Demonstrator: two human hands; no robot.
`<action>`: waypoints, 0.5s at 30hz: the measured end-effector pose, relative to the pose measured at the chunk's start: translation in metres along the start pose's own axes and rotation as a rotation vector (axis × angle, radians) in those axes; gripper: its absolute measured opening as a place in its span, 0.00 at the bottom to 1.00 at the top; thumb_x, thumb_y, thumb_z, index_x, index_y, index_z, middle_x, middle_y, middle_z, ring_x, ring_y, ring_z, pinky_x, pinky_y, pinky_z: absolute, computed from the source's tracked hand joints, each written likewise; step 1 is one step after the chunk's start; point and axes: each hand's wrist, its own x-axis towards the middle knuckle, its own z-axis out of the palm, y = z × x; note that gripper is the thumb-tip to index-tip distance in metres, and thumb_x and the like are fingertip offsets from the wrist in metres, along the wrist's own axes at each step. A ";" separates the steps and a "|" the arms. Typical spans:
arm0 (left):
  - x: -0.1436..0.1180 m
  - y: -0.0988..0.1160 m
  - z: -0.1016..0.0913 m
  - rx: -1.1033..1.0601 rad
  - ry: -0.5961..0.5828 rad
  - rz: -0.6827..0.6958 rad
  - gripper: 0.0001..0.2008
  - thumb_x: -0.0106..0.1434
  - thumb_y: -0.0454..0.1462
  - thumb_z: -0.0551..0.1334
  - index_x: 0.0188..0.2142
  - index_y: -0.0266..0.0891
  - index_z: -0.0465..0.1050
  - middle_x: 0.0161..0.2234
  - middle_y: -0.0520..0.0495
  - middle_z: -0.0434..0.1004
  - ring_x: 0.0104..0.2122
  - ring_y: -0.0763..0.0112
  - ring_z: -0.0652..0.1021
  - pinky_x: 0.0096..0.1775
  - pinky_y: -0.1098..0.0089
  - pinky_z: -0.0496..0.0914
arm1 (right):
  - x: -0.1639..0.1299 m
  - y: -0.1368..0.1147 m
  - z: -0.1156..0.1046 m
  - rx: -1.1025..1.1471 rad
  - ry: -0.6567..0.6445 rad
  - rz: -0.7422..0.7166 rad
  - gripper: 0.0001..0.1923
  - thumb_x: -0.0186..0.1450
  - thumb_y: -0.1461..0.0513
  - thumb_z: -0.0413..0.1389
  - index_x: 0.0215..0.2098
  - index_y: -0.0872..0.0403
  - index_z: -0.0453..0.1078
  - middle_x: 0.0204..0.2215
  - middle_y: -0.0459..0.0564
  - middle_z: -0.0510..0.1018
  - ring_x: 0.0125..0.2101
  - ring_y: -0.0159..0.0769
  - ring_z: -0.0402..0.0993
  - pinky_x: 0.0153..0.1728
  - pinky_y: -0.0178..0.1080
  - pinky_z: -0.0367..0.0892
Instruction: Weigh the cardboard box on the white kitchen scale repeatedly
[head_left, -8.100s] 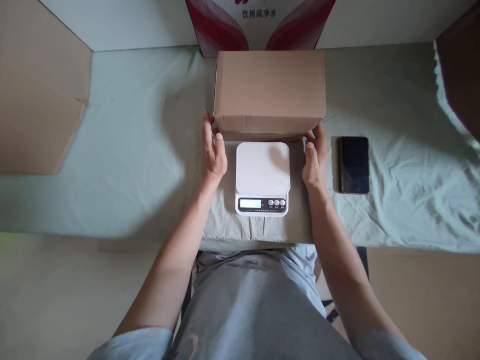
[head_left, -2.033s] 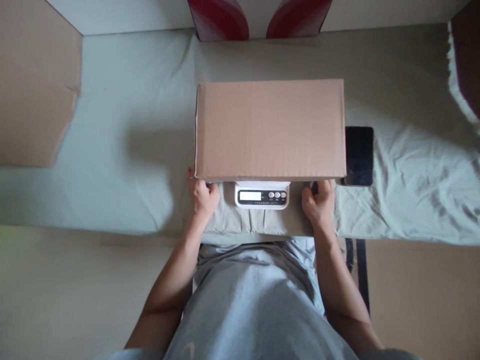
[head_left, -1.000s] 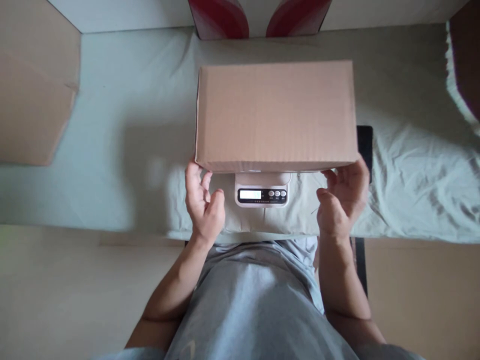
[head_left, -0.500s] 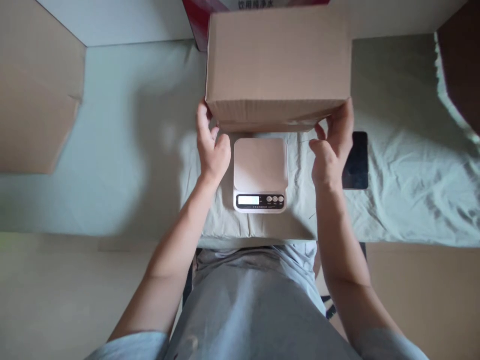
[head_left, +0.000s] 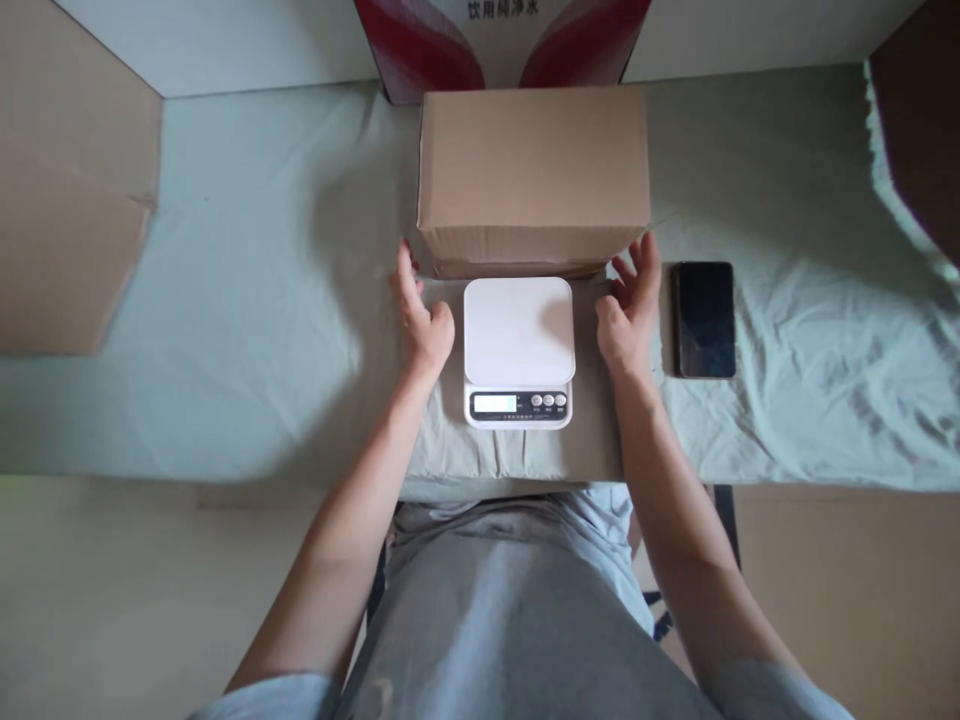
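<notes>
Pale green cloth covers our tabletop. Cardboard box sits on it, just behind the white scale. Our left hand is loosely open, fingertips by the box's near left corner; contact unclear. Our right hand is spread, fingers at the near right corner. Neither hand grips anything. Black phone lies just right of it.
</notes>
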 end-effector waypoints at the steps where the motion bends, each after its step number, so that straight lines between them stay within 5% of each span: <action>1: -0.002 -0.003 0.000 0.000 0.003 0.001 0.37 0.58 0.29 0.56 0.65 0.45 0.48 0.65 0.42 0.56 0.63 0.62 0.64 0.63 0.58 0.63 | -0.001 0.004 0.001 -0.016 0.005 -0.021 0.41 0.54 0.65 0.52 0.65 0.41 0.46 0.66 0.48 0.59 0.62 0.44 0.64 0.61 0.57 0.62; 11: -0.006 -0.008 -0.002 -0.007 0.019 -0.003 0.36 0.57 0.29 0.54 0.65 0.42 0.48 0.65 0.40 0.56 0.61 0.61 0.67 0.62 0.58 0.64 | -0.003 0.006 0.002 -0.199 -0.005 -0.067 0.38 0.53 0.68 0.52 0.62 0.47 0.54 0.59 0.53 0.67 0.56 0.44 0.69 0.59 0.55 0.65; 15: -0.005 -0.012 0.000 0.039 -0.065 0.022 0.39 0.56 0.29 0.56 0.66 0.42 0.46 0.69 0.43 0.51 0.69 0.60 0.55 0.69 0.58 0.49 | -0.003 0.003 0.001 -0.170 -0.063 -0.074 0.41 0.51 0.68 0.52 0.63 0.47 0.53 0.61 0.52 0.66 0.59 0.44 0.66 0.63 0.55 0.62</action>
